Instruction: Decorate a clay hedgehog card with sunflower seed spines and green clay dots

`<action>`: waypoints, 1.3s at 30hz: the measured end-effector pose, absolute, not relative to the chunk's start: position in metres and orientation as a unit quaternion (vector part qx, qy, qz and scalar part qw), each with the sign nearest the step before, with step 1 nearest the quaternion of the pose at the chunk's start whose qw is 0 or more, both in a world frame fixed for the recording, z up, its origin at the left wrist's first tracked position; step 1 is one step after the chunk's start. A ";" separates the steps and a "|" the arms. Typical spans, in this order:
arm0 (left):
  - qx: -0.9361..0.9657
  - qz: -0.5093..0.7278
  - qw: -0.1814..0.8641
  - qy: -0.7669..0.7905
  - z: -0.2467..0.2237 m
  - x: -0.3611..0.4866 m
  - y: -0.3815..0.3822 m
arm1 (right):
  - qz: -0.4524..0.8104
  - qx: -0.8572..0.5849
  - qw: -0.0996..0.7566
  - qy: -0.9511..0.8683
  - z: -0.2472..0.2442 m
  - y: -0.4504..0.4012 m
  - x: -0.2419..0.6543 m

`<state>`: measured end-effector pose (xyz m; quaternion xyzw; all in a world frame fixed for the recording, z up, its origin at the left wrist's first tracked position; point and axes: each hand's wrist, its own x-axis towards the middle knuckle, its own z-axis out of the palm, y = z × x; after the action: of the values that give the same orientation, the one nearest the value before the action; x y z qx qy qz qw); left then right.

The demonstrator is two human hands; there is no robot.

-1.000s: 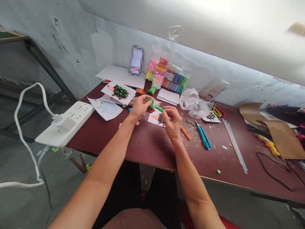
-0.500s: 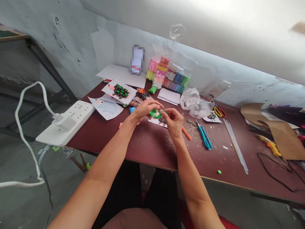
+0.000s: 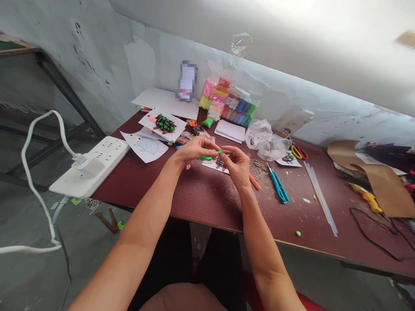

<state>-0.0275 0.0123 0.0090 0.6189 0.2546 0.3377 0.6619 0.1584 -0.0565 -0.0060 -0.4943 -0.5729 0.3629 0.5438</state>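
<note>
My left hand is closed on a lump of bright green modelling clay, which shows below its fingers. Its fingertips meet those of my right hand over the table. Between them is a small bit of green clay, pinched by my right thumb and forefinger. Just beneath the hands lies a white card with dark seed-like pieces on it, partly covered by my fingers. An orange stick-shaped tool lies beside my right wrist.
A teal utility knife, clear glue sticks and a yellow glue gun lie to the right. Packs of coloured clay stand against the wall. A hedgehog card and power strip are left; a green clay ball sits near the front edge.
The green clay stretched between my hands has parted into a lump in the left and a small bit at the right fingertips. My fingertips have come together.
</note>
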 end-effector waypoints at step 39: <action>0.687 0.295 0.610 0.262 0.019 -0.033 0.009 | 0.181 -0.510 0.462 -0.703 0.000 -0.063 0.158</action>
<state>-0.0330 0.0088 0.0187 0.6872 0.2617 0.2950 0.6101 0.1583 -0.0626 0.0000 -0.5101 -0.7026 0.1808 0.4621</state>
